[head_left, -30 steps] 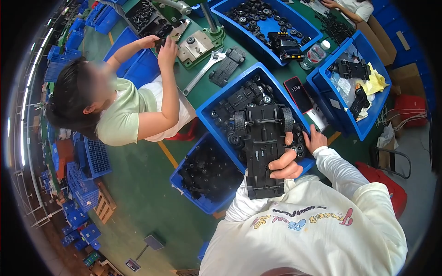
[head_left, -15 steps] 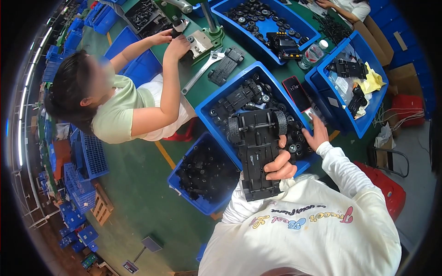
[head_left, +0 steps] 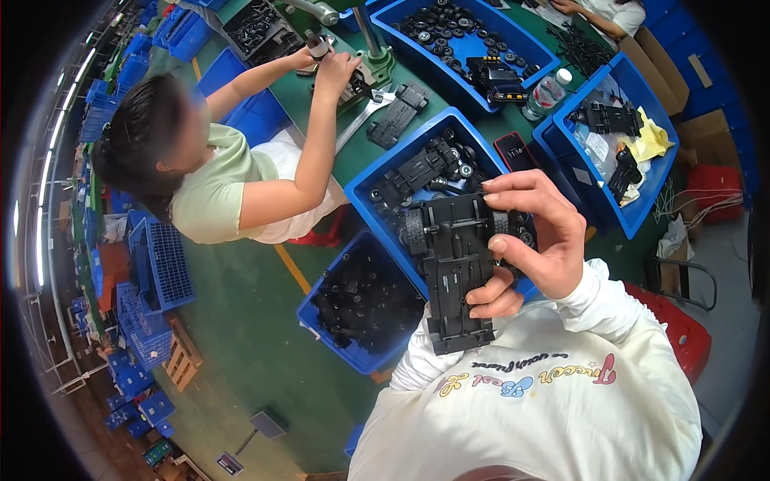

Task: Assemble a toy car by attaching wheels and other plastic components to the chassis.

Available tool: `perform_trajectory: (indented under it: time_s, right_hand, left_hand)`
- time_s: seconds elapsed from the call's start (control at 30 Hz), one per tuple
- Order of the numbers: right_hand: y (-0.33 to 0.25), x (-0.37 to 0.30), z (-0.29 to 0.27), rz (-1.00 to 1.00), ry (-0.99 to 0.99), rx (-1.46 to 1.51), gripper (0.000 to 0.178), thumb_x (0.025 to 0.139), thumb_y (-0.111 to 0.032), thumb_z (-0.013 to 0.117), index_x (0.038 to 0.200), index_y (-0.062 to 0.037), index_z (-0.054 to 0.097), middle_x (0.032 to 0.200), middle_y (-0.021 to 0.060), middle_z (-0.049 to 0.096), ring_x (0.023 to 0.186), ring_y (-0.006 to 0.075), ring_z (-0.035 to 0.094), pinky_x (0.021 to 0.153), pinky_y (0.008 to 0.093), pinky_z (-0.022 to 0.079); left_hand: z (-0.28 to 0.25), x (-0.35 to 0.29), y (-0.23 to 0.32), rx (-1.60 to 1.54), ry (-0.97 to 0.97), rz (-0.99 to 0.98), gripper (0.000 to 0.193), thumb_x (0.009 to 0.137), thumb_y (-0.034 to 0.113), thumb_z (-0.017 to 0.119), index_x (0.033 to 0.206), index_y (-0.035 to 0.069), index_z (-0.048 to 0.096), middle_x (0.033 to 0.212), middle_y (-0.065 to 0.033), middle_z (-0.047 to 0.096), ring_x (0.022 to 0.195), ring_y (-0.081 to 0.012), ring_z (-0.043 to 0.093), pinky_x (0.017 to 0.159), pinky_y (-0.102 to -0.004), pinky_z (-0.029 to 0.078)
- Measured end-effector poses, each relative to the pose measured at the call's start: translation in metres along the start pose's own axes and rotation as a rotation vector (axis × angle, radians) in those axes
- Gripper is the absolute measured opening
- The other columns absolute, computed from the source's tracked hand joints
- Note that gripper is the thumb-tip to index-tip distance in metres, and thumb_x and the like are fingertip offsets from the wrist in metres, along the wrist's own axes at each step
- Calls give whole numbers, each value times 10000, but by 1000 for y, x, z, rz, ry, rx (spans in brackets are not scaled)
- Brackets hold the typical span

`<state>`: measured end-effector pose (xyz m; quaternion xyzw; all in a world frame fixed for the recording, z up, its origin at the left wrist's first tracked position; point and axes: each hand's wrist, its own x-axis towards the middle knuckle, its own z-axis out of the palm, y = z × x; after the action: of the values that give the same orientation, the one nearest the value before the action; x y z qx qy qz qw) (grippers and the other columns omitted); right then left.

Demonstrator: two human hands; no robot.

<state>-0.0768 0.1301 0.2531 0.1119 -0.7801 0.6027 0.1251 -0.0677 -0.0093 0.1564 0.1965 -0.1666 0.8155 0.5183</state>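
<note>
A black toy car chassis (head_left: 454,276) is held underside up above the near blue bin. My left hand (head_left: 496,297) is closed round it from beneath, with fingertips showing along its right edge. At the far end, a wheel sits on each side of the chassis. My right hand (head_left: 555,234) pinches the right wheel (head_left: 500,222) between thumb and fingers. The left wheel (head_left: 413,231) is untouched. Below the chassis, the near bin (head_left: 353,186) holds loose wheels and another chassis (head_left: 415,170).
A co-worker (head_left: 249,188) at the left has both hands at a green press (head_left: 378,64). Around the bench are a wrench (head_left: 361,116), a loose chassis (head_left: 399,114), a phone (head_left: 515,151), a bottle (head_left: 547,94), a wheel bin (head_left: 513,40), and a bin of black parts (head_left: 353,301).
My right hand has come from beside the phone to the chassis and taken hold of the right wheel. The co-worker's hands have shifted at the press.
</note>
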Motion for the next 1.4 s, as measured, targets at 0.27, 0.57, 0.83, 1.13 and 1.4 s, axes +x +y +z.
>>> perform_trajectory:
  time_s: [0.27, 0.57, 0.83, 1.13, 1.4]
  right_hand:
    - [-1, -2, -4, -89, 4, -92, 452, 693, -33, 784, 1125, 5, 658, 1132, 158, 607, 979, 242, 624, 834, 324, 504]
    - [-4, -5, -9, -162, 20, -188, 470, 670, -69, 809, 1116, -3, 676, 1103, 151, 579, 985, 264, 611, 847, 346, 502]
    - [-5, -5, -7, -206, 18, -197, 483, 657, -87, 816, 1114, -9, 680, 1082, 151, 590, 1030, 303, 594, 866, 384, 493]
    - [1, -7, -10, -219, -5, -250, 482, 707, -253, 807, 1095, 0, 677, 1064, 157, 591, 1044, 324, 579, 920, 451, 478]
    - [-2, -2, -2, -108, -68, -66, 444, 721, 4, 760, 1150, 7, 645, 1183, 193, 593, 1001, 251, 636, 819, 337, 548]
  left_hand:
    - [12, -1, -6, -58, 90, 75, 387, 929, 503, 489, 1098, 157, 528, 623, 65, 406, 498, -77, 420, 640, -273, 309]
    - [18, -3, -7, -55, 178, 19, 346, 939, 492, 477, 1010, 156, 519, 623, 62, 405, 487, -80, 408, 630, -271, 299]
    - [19, -4, -6, 13, 206, -22, 447, 907, 528, 508, 685, 147, 437, 607, 64, 395, 477, -75, 396, 624, -266, 286]
    - [28, 1, -3, -49, 203, 23, 420, 915, 534, 501, 787, 134, 509, 613, 70, 404, 482, -64, 400, 620, -262, 294]
    - [-2, -3, -8, 43, 4, 144, 463, 905, 485, 569, 1194, 127, 517, 664, 55, 456, 538, -97, 482, 665, -273, 336]
